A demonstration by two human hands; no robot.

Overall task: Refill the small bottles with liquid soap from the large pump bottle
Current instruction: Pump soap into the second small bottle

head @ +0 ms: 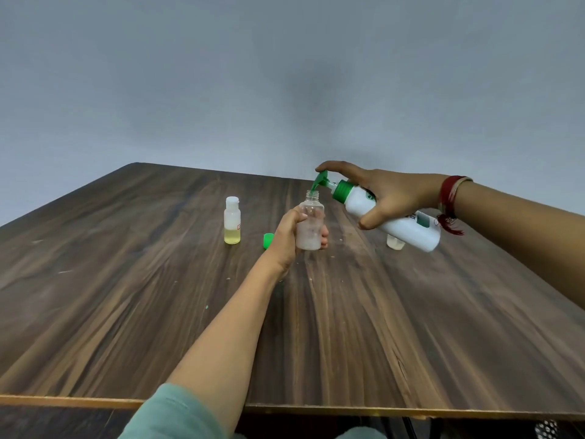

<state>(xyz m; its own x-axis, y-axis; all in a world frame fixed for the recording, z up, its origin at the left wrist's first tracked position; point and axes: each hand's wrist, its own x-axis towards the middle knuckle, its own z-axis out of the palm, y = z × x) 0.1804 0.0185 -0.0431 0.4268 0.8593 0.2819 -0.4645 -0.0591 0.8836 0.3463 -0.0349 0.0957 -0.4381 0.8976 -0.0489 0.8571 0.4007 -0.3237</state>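
Pump bottle (408, 229): tilted in the curled right hand (395, 194), 3 o'clock of the small bottle (311, 217), spout (319, 182) aimed at its mouth.
Small bottle: gripped upright by the left hand (285, 239) for filling.

Pretty soft, even light here, kinda dim and greyish overall. The wall (190, 74) has a darker shadowy smudge around the middle. The table (126, 280) picks up a faint sheen on the wood, and its edges bow from the wide-angle lens. Whole thing's slightly soft, with mushy fine detail.
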